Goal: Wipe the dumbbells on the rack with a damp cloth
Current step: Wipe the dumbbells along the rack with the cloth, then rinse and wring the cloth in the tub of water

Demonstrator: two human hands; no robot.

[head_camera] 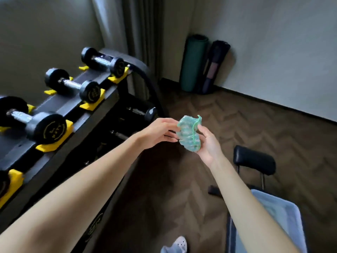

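Right hand holding crumpled green cloth (darker hem), left hand pinching edge

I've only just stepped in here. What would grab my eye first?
A crumpled green cloth, held between the left hand and right hand at mid-frame above the wood floor. On the left, black dumbbells sit in yellow cradles on a dark rack; two rolled mats stand against the far wall.
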